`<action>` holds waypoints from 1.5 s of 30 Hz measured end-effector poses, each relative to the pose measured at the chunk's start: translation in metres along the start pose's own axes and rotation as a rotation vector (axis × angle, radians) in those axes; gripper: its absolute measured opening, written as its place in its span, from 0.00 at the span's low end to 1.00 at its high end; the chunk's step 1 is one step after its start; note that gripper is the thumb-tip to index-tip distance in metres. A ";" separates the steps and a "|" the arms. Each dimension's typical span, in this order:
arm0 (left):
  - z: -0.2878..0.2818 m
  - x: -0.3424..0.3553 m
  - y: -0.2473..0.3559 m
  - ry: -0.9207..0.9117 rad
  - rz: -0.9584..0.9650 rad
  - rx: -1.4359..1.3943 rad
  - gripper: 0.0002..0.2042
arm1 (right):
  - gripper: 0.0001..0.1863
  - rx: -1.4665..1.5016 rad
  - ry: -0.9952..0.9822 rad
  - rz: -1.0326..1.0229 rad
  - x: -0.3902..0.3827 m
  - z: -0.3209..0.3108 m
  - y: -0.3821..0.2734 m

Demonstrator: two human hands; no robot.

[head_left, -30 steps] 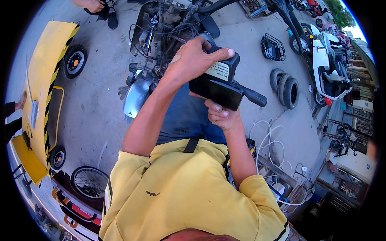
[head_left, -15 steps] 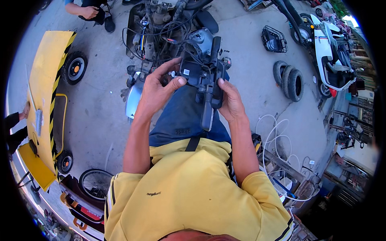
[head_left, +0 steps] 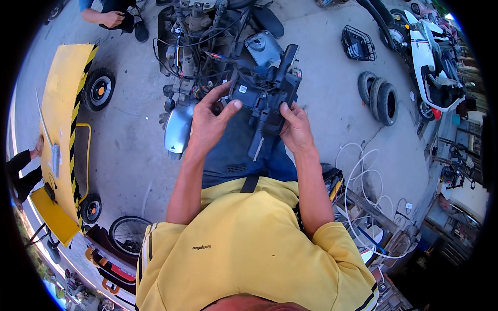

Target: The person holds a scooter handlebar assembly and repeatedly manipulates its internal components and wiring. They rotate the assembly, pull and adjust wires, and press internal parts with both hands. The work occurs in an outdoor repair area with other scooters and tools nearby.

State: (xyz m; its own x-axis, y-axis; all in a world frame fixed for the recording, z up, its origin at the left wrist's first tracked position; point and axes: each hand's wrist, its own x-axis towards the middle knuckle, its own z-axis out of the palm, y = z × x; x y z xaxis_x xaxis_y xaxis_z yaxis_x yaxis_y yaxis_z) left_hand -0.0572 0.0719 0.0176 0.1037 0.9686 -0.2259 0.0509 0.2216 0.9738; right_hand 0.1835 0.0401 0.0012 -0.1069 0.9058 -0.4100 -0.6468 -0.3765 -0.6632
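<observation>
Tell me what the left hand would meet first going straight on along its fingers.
Most likely the black assembly: the left hand points at its left side and may be touching it, though depth is unclear.

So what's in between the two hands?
In the head view, a black assembly with a small white label lies between the left hand and right hand.

The black casing (head_left: 254, 98) looks like dull, hard plastic, but the silver fender (head_left: 179, 127) is smooth and shiny like metal. The yellow shirt (head_left: 244, 233) is smooth cloth, and the tires (head_left: 380, 103) are dull rubber.
</observation>
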 end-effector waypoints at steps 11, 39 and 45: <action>0.005 0.002 -0.002 0.039 -0.030 -0.104 0.25 | 0.17 -0.045 0.035 -0.113 0.000 0.002 0.011; 0.005 -0.002 -0.006 0.185 0.090 -0.107 0.25 | 0.27 -0.098 0.079 -0.167 -0.005 0.012 0.024; 0.005 -0.002 0.023 0.127 0.223 0.095 0.32 | 0.29 -0.261 0.161 -0.392 -0.018 0.030 0.006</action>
State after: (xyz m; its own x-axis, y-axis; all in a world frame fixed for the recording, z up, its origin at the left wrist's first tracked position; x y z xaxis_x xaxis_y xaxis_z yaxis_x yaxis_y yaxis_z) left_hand -0.0514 0.0745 0.0401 -0.0023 1.0000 0.0053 0.1346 -0.0050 0.9909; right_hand 0.1587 0.0274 0.0230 0.2384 0.9550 -0.1762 -0.4023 -0.0680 -0.9130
